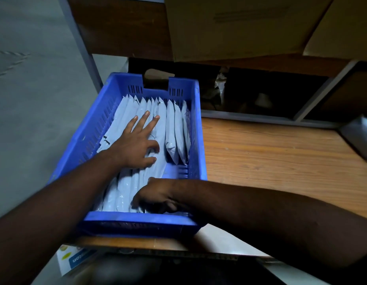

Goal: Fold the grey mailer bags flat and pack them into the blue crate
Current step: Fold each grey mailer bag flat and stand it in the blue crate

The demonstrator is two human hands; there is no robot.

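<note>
Grey, slick plastic film lies under your left hand: the fingers are spread straight and press flat on the row of folded grey mailer bags standing on edge in the blue slatted plastic crate. Your right hand reaches into the near end, fingers curled among the bags; whether they pinch one I cannot tell. Expect the bags to be light, soft and slippery, so take them by the folded edges. I count roughly a dozen bags, one crate, on the wooden table.
</note>
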